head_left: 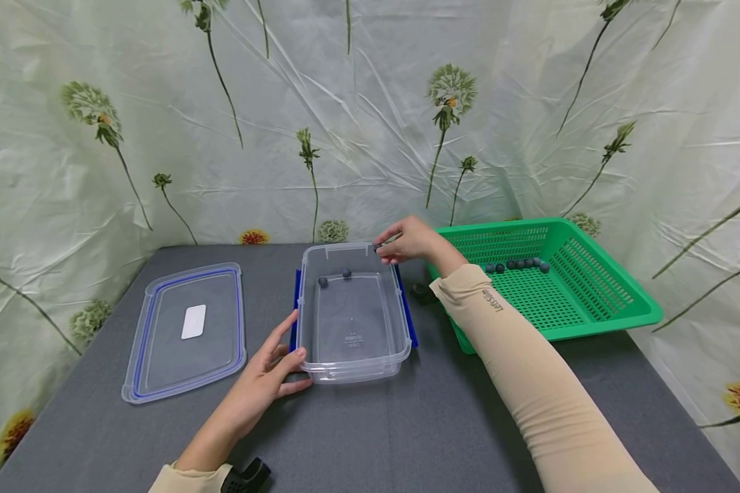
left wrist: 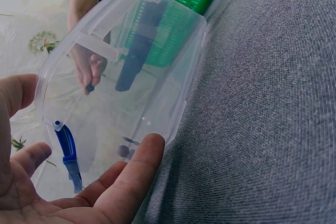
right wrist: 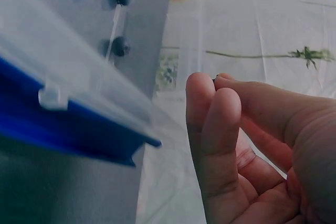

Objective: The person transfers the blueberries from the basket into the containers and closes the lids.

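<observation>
My right hand [head_left: 410, 239] is over the far right corner of a clear plastic container [head_left: 353, 322], pinching a blueberry [left wrist: 90, 87] between thumb and fingertips. Mostly hidden by the fingers, the berry shows only as a dark speck in the right wrist view. Two more blueberries [head_left: 323, 281] lie on the container's floor toward its far end. At the near left corner, my left hand [head_left: 262, 376] rests against the container with its fingers spread and fairly straight. Blue side clips [head_left: 408, 308] hang folded down along the container's sides.
A green perforated basket [head_left: 617, 301] stands on the right with several blueberries [head_left: 518, 264] along its far side. To the left lies the container's clear lid [head_left: 166, 356], with a blue seal and white label. A flower-printed curtain [head_left: 376, 103] hangs behind the grey tabletop [head_left: 370, 438].
</observation>
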`<action>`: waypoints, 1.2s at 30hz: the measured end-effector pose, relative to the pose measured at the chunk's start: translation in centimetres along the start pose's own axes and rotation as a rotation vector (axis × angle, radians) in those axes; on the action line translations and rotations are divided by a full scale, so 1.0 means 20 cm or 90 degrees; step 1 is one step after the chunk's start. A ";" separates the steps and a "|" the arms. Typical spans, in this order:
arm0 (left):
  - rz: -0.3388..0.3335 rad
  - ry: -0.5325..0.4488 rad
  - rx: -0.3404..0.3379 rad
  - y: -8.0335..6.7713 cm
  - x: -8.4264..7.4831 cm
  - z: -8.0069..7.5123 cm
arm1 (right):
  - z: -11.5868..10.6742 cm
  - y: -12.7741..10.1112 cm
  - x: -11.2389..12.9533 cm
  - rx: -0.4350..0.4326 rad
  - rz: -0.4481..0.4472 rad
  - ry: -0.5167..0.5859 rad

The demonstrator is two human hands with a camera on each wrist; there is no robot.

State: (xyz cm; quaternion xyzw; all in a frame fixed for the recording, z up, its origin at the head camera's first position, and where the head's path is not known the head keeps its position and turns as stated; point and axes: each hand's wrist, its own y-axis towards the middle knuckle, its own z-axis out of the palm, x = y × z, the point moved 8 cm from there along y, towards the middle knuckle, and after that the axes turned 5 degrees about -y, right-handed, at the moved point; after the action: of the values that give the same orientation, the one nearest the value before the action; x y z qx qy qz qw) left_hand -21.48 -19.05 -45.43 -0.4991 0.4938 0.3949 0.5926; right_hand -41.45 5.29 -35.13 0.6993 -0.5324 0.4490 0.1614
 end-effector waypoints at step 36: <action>0.002 -0.001 0.002 0.00 0.00 0.00 | 0.06 0.05 0.00 -0.024 0.000 0.101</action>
State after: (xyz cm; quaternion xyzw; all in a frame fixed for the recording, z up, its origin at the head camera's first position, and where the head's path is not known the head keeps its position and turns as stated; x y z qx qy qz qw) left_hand -21.53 -19.13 -45.42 -0.4972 0.4949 0.3951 0.5931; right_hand -41.87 4.05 -35.96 0.6584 -0.5264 0.4925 0.2163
